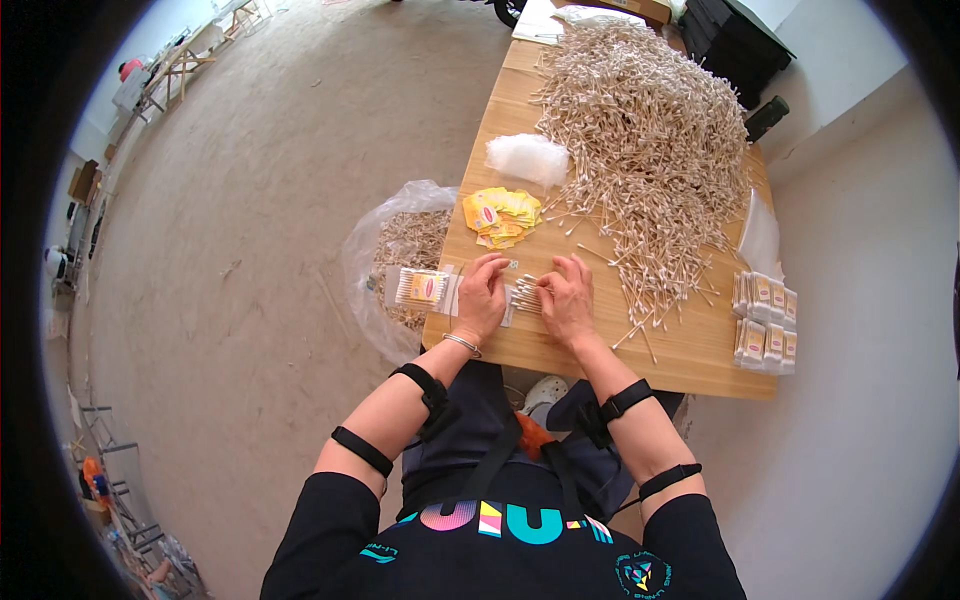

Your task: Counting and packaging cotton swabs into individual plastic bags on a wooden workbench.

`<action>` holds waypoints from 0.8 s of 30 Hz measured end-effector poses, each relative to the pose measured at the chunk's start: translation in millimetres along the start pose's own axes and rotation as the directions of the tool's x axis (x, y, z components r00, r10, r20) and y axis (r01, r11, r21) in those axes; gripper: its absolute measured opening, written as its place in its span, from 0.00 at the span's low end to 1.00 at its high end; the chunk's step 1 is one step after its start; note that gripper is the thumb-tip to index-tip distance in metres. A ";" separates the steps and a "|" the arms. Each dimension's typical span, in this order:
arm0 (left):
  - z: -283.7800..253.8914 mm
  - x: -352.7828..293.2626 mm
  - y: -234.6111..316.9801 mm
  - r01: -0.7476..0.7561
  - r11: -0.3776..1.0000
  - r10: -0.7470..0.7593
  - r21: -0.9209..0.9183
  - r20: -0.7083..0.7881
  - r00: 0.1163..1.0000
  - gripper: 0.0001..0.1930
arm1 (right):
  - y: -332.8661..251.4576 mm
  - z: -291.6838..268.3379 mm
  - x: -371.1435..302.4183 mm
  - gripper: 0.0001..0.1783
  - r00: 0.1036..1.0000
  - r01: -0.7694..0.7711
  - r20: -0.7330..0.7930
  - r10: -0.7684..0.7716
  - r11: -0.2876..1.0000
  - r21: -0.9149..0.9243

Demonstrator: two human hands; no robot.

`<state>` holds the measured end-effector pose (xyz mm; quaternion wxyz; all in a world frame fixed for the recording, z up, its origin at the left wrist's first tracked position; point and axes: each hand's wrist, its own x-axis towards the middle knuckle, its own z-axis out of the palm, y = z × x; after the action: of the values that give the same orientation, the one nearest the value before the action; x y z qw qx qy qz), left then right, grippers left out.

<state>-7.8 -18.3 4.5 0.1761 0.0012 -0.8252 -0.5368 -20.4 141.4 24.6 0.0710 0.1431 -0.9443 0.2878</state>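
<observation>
Near the front left corner of the wooden table, my right hand (567,300) is closed on a small row of cotton swabs (524,293). Just left of it, my left hand (483,298) has its fingers bent over a clear plastic bag (507,312), part of which shows on both sides of the hand; its fingertips are partly hidden. Beside my left wrist, a clear bag packed with swabs and a yellow card (424,289) lies at the table's left edge. Beyond my hands is a loose stack of yellow cards (500,215).
A large heap of loose swabs (640,120) covers the table's far part. Empty clear bags (527,160) lie left of it. Packed bundles (766,318) stand at the right edge, near the wall. A big plastic sack of swabs (385,235) sits on the floor left of the table.
</observation>
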 end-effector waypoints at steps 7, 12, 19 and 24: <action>-1.6 -0.3 5.6 0.033 0.998 -0.031 -0.051 0.035 0.999 0.11 | -4.0 -7.1 11.8 0.05 0.991 -0.066 0.111 0.072 0.996 -0.055; -5.4 0.7 11.1 -0.023 0.999 0.018 0.042 0.103 0.995 0.14 | 1.7 -5.6 6.4 0.05 0.997 -0.040 0.059 0.040 0.999 -0.002; 0.4 2.6 15.3 0.193 0.964 -0.162 -0.180 0.175 0.971 0.13 | -6.7 -14.5 6.5 0.04 0.999 0.002 -0.038 0.000 0.998 0.060; 4.8 3.4 17.6 0.288 0.912 -0.249 -0.294 0.163 0.955 0.09 | -10.2 -16.5 4.9 0.04 0.998 -0.060 -0.003 0.061 0.988 0.142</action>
<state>-9.1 -7.3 19.4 0.0479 0.0539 -0.7303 -0.6793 -21.0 141.6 44.6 0.0555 0.1178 -0.9250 0.3570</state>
